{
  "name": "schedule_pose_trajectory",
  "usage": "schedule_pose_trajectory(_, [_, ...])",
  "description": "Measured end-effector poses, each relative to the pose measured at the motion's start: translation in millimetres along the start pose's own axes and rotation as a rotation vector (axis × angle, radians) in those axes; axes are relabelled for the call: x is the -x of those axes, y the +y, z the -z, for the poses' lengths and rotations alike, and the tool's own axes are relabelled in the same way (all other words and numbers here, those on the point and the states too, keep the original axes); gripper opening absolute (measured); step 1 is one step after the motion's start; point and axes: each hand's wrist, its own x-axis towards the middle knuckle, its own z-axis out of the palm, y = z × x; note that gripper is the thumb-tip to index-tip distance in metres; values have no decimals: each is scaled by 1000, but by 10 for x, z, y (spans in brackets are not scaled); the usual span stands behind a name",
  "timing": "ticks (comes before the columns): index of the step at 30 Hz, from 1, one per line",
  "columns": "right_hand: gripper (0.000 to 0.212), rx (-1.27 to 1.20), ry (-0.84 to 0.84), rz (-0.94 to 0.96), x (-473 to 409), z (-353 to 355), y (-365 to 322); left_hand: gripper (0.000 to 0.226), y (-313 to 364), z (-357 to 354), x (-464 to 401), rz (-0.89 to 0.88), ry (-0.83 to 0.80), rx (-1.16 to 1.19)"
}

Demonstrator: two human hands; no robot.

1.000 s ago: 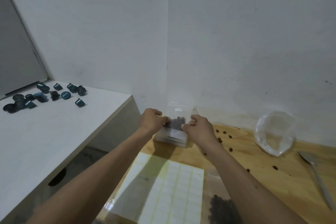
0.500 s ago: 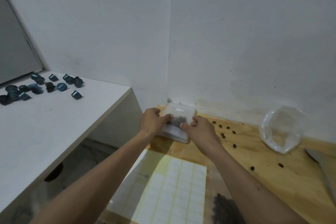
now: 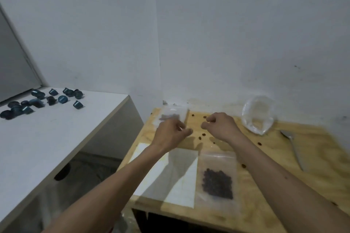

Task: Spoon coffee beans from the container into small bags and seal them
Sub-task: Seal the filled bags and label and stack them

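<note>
Both hands hover above the back of the wooden counter [image 3: 312,159], near the middle of the frame. The left hand [image 3: 170,132] has its fingers curled, the tips drawn together beside the near edge of a small clear bag [image 3: 175,115] that lies at the upper left corner of the counter with a dark patch of beans in it; the blur hides whether the fingers pinch the bag, so I cannot tell its grip. The right hand [image 3: 220,126] hangs apart from the bag with fingers loosely curled and nothing in them.

By my reading, the step in hand is the setting down of a filled bag at the back corner. Whether its top is pressed closed is not legible.

The next move would call for a fresh bag and the spoon [image 3: 292,144], which lies at the right of the frame, bowl towards the wall. Between the right hand and the spoon rests a crumpled clear plastic container [image 3: 258,114]; it looks nearly empty.

A second bag [image 3: 217,179] lies flat at the lower middle, holding a dark mass of beans in its lower half. Beside it, to its left, lies a white label sheet [image 3: 166,172]. Loose beans [image 3: 203,134] dot the wood between the hands.
</note>
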Motion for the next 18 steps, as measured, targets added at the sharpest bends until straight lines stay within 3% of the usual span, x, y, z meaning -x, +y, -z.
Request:
schedule_pose_trajectory(4, [35,176,-53,-79,227,172,225,76,97,-214,175,28,-264,-106])
schedule_pose_trajectory(8, [33,326,-114,-194,469,240,387,96,192,-359,279,58,-368,-173])
schedule_pose_trajectory(14, [11,7,-81,-246,517,94,643,92,300,-517,369,74,-347,-78])
schedule_pose_trajectory(16, [24,-193,-73,-248,512,114,698,95,291,-529,379,112,-312,9])
schedule_pose_trajectory(18, [21,-314,-68,-214,480,167,727,98,274,-517,361,140,-246,112])
